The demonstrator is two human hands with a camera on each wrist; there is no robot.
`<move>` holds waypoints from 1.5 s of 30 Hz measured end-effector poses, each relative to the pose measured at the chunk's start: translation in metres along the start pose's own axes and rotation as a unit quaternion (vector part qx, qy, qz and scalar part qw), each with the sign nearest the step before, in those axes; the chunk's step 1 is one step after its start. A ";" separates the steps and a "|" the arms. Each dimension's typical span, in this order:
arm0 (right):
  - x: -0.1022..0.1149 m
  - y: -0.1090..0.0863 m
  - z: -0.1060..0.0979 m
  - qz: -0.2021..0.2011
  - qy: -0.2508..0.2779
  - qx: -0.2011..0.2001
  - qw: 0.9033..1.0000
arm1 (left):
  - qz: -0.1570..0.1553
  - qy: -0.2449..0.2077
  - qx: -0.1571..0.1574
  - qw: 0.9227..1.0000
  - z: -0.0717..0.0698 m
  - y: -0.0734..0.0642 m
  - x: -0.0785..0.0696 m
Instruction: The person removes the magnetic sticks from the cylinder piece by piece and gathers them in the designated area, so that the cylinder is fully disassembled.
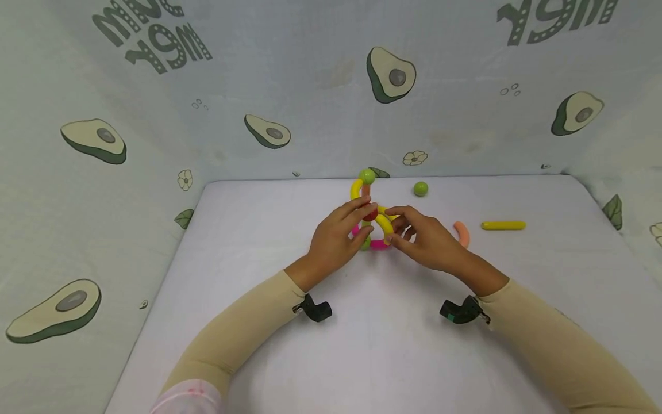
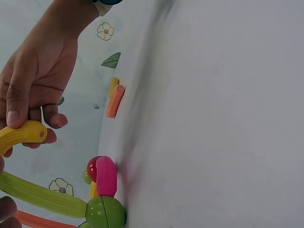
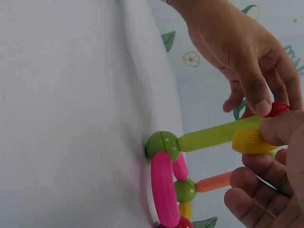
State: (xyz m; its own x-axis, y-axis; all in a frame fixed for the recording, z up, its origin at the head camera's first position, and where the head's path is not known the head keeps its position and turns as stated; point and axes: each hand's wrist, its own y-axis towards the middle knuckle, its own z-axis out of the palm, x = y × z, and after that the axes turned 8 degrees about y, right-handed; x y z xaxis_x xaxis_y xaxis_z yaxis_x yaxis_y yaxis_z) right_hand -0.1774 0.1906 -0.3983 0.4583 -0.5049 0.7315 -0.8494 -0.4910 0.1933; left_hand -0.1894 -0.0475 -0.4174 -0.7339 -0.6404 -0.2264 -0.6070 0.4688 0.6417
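Ball-and-rod structure (image 3: pixel 209 137) stands near far edge of white table (image 1: pixel 383 345), between both hands. Left hand (image 1: pixel 338 233) grips its red ball (image 1: pixel 370 214); right hand (image 1: pixel 431 238) pinches yellow curved rod (image 1: pixel 384 225), can't tell if joined. Loose green ball (image 1: pixel 421 188) just inside far edge. Orange curved rod (image 1: pixel 462 234) crowds right hand; yellow straight rod (image 1: pixel 504 225) farther right, well off side edge. Roomy tabletop between the forearms.

no word reads for certain; the grey lettering (image 1: pixel 552 24) on the avocado-print cloth (image 1: pixel 320 34) is cut off at the top.
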 end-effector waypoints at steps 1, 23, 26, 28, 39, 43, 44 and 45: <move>0.000 -0.001 0.000 0.000 0.003 0.000 1.000 | 0.001 -0.007 -0.005 1.000 0.000 0.001 0.000; -0.003 -0.002 0.005 -0.152 -0.064 -0.004 0.986 | -0.029 -0.052 -0.019 0.998 0.002 0.005 -0.003; -0.004 -0.003 0.007 -0.166 -0.064 -0.012 0.984 | -0.031 -0.054 -0.020 0.998 0.002 0.006 -0.004; -0.004 -0.002 0.007 -0.171 -0.062 -0.014 0.983 | -0.033 -0.058 -0.022 0.998 0.002 0.005 -0.004; 0.000 -0.002 0.006 -0.161 -0.079 -0.027 0.983 | -0.030 -0.057 -0.012 0.998 0.000 0.005 -0.004; -0.001 -0.003 0.002 -0.139 -0.093 -0.029 0.986 | -0.030 -0.055 -0.016 0.998 0.000 0.005 -0.003; -0.003 -0.004 0.000 -0.129 -0.096 -0.029 0.987 | -0.030 -0.055 -0.017 0.998 0.000 0.004 -0.003; -0.004 -0.004 -0.001 -0.117 -0.098 -0.028 0.988 | -0.031 -0.055 -0.017 0.998 0.000 0.004 -0.003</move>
State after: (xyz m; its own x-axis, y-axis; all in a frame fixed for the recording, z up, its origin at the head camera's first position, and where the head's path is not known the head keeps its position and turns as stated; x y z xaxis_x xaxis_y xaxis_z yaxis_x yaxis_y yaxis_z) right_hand -0.1759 0.1957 -0.4011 0.6814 -0.5122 0.5228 -0.7244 -0.5738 0.3820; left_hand -0.1902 -0.0437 -0.4144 -0.7258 -0.5963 -0.3431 -0.6424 0.4090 0.6481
